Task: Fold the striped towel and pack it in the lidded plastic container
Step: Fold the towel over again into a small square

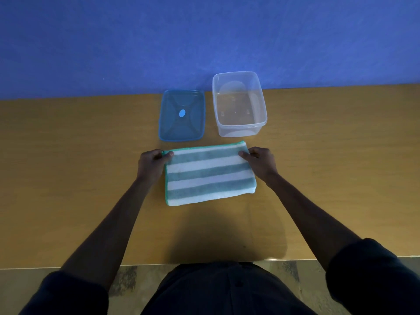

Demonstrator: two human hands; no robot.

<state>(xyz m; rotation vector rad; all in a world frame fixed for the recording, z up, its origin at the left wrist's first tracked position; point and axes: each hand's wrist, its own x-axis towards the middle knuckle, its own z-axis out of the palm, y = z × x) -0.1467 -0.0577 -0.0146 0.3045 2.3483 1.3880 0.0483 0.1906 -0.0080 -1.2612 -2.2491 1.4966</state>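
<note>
The striped towel (209,176), teal and white, lies folded into a flat rectangle on the wooden table (79,178). My left hand (152,164) pinches its far left corner. My right hand (259,162) pinches its far right corner. Behind the towel on the right stands the clear plastic container (241,127), uncovered and with nothing inside. Its blue lid (181,115) lies flat on the table to the left of the container.
A blue wall (204,42) rises right behind the table's far edge. The table's near edge (79,267) runs just in front of my body, with patterned floor below it.
</note>
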